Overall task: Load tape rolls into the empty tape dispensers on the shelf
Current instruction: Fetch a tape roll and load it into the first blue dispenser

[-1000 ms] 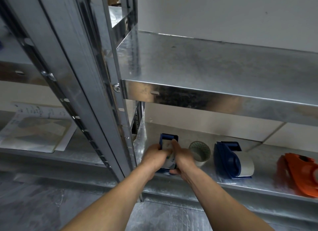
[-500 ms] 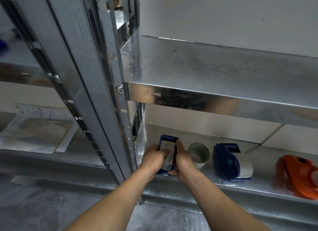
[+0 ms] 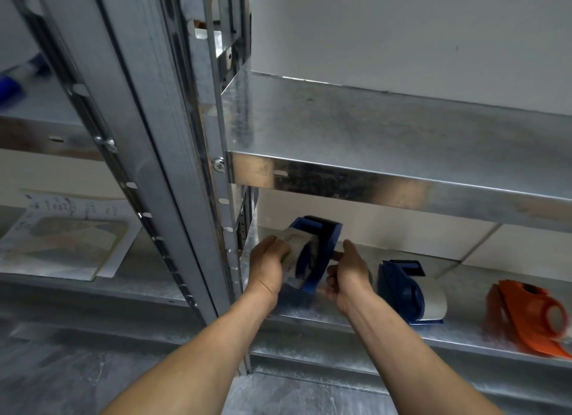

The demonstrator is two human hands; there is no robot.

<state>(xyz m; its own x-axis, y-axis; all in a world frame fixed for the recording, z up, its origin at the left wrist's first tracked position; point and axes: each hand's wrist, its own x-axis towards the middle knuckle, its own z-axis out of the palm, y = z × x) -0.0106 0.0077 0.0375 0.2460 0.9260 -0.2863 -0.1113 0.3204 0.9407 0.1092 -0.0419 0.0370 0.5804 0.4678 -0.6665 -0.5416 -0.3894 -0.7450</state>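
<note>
The left hand (image 3: 267, 267) has its grip closed round a white tape roll (image 3: 298, 253), pressing it sideways between the walls of a blue dispenser (image 3: 325, 244). The right hand (image 3: 351, 273) sits against the dispenser's other side, thumb up and fingers curled. Whether that grip actually clamps the plastic, I cannot tell.

Half a second ago the dispenser lay low on the shelf (image 3: 325, 317) with both hands bunched over it. Now it is raised and tilted, toothed edge up and away, and the roll shows deeper inside. That suggests the roll is seated or nearly so, with the tape end probably still to be drawn to the teeth.

Counted, there are three dispensers in view. Two are blue — the held one and a second blue dispenser (image 3: 399, 290) already carrying a white roll (image 3: 435, 300). The third, an orange dispenser (image 3: 523, 318) farther right, has contents I cannot make out. The loose roll seen earlier is now hidden behind the right hand. Some sheets of paper (image 3: 62, 244) lie on the neighbouring shelf.
</note>
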